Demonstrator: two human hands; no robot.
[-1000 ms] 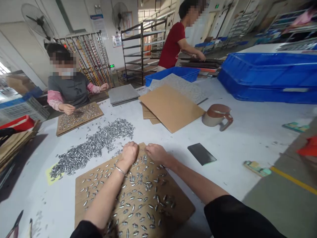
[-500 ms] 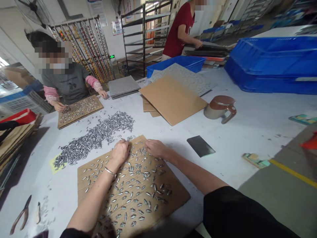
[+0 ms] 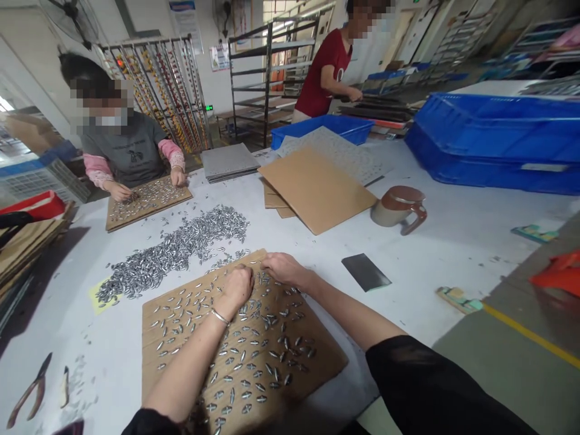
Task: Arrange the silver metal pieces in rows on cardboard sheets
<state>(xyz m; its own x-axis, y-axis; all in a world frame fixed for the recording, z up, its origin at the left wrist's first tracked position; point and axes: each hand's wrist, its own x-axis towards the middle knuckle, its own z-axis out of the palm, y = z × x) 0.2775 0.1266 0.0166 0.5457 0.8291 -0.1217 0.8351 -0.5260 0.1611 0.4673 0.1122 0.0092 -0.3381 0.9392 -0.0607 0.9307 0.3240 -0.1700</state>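
A brown cardboard sheet (image 3: 312, 374) lies in front of me, covered with small silver spindle-shaped metal pieces (image 3: 244, 382). My left hand (image 3: 237, 286) is over the sheet's upper middle, fingers curled down among the pieces. Close to its right, at the sheet's far edge, my right hand (image 3: 281, 268) has its fingertips pinched together. Whatever either hand holds is hidden or too small to make out. Beyond the sheet's far left edge a long heap of the same metal pieces (image 3: 181, 244) lies on the white table (image 3: 308, 244), its near end on a yellow paper (image 3: 97, 300).
Right of the sheet are a dark flat block (image 3: 366, 272) and a brown mug (image 3: 399, 205). Pliers (image 3: 34, 389) lie at left. Cardboard sheets (image 3: 315, 190) and blue crates (image 3: 489, 139) stand farther back. A co-worker (image 3: 131, 148) handles another covered board; another person (image 3: 324, 78) stands behind.
My left hand has moved right and slightly nearer over the sheet. My right hand has stayed almost in place. The seated co-worker's hand has drawn in onto their board.
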